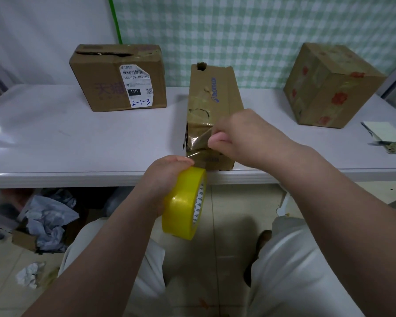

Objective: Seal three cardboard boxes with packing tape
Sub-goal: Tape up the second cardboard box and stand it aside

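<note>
- The middle box (215, 106) stands lengthwise on the tabletop (78, 138), its near end at the front edge. This probably keeps the end face within easy reach.
- The left hand (167, 172) is just in front of and below that near end, off the tabletop's edge. Its grip is closed round the yellow tape roll (185, 202), which is held on edge so tape can run straight up toward the box.
- The right hand (242, 136) is against the near right corner of the middle box. Its grip is narrow, thumb and fingers pinching the tape strip (200, 143) that stretches from the roll to the end face.
- The strip looks taut between the two hands, likely to keep it flat and clear of wrinkles while it is laid over the flaps.
- The labelled box (117, 78) sits behind and to the left of the middle box, well apart. Its top flap gapes, so it seems unsealed.
- The flowered box (332, 85) sits behind and to the right, also well apart. I cannot tell whether it is sealed.
</note>
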A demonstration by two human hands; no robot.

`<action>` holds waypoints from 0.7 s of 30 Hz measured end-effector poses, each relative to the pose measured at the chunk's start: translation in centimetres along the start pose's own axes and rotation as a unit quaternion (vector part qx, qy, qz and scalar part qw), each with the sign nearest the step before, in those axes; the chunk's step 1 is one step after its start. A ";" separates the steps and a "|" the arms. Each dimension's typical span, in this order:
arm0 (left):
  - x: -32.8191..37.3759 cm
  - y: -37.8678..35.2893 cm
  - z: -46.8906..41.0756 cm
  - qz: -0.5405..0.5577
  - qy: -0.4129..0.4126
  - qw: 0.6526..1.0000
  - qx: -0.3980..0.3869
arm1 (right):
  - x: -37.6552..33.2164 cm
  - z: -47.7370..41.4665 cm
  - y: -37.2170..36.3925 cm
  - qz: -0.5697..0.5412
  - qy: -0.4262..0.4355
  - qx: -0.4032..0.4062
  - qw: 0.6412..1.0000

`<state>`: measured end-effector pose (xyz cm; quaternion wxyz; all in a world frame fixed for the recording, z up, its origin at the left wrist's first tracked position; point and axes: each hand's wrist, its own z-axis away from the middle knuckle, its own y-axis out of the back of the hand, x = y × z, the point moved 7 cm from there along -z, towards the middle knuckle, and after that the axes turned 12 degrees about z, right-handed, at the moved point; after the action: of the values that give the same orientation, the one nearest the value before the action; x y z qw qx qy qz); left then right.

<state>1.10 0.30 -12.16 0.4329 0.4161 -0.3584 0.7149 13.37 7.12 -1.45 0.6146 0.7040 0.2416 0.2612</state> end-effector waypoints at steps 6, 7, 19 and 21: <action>0.2 -0.1 0.0 -0.027 -0.001 0.999 -0.017 | 0.9 0.4 2.0 -0.184 -0.015 0.207 0.961; 0.2 -0.1 -0.1 -0.036 -0.001 0.999 -0.020 | 1.0 0.2 1.7 -0.161 -0.013 0.242 0.957; 0.3 1.0 -0.3 -0.106 0.017 0.993 -0.039 | -0.9 0.6 -0.7 -0.207 0.008 0.359 0.910; 0.5 1.1 -0.4 -0.124 0.014 0.991 -0.048 | -1.0 1.3 -1.3 -0.224 0.007 0.346 0.911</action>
<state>-0.13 0.38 -12.07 0.5424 0.4261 -0.3315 0.6437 13.44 5.68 -2.95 0.3729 0.7982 0.4726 0.0216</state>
